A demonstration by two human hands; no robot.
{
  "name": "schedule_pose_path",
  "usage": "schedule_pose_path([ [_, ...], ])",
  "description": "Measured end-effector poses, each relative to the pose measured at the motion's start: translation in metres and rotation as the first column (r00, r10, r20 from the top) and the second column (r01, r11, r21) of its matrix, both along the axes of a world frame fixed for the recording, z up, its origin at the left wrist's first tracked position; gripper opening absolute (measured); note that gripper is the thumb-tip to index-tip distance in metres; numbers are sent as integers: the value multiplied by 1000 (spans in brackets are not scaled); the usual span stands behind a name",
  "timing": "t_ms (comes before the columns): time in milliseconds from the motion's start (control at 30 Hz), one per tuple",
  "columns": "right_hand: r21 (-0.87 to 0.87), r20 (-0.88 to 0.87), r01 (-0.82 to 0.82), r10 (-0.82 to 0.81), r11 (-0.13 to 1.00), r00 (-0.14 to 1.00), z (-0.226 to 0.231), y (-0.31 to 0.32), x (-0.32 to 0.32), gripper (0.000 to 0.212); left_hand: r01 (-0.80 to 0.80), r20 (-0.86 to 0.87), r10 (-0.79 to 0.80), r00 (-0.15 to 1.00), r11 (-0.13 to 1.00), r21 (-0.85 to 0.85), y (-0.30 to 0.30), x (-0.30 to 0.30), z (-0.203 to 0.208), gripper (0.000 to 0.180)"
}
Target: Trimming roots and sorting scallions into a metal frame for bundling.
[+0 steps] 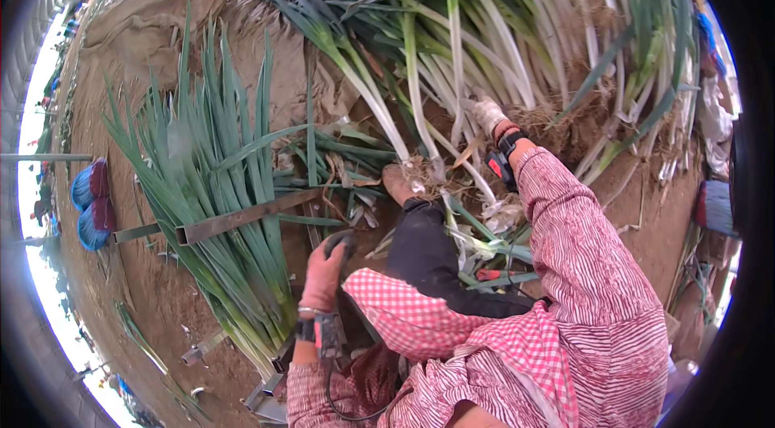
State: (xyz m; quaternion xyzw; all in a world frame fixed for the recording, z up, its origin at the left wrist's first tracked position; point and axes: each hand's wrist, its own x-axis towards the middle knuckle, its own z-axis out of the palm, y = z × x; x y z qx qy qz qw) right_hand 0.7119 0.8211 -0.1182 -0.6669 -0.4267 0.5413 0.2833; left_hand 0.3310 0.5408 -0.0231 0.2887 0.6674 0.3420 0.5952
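My right hand (pixel 486 113), in a pale glove, reaches forward into a large pile of long green onions (pixel 508 65) with white stalks and rooty ends. Its fingers close around a white stalk at the pile's near edge, though other stalks partly hide them. My left hand (pixel 324 271) wears a pinkish glove with dark fingertips. It hovers low, beside a metal frame (pixel 242 218), fingers loosely bent and apart, nothing visible in them. Left of it, a bundle of green onions (pixel 218 186) lies in that frame, leaves pointing away and stalks toward me.
Loose leaves and peeled skins (pixel 492 238) litter the soil around my leg (pixel 428 250). At the far left are blue and dark red rolls of twine (pixel 94 206). A tan cloth sheet (pixel 153 12) covers ground at the upper left. Another bluish bundle (pixel 714 208) lies at the right edge.
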Motion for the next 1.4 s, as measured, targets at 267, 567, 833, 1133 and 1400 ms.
schedule_pose_path([
  [267,79,268,-160,134,984,954,-78,22,-57,50,-86,184,102,978,992,-91,-5,-5,-136,33],
  [567,-107,433,-374,382,921,817,-64,0,-130,39,-144,325,220,920,959,-242,14,17,-157,32],
  [833,-331,478,-364,487,871,731,-96,0,-192,52,-179,281,254,926,947,-265,-4,28,-163,32],
  [1133,-192,-441,-342,230,920,867,-56,-6,-176,43,-232,286,297,911,943,-239,24,26,-137,34],
  [1400,-373,-885,-425,-178,825,431,7,-44,-200,36,-251,364,236,901,968,-9,112,32,-136,43],
])
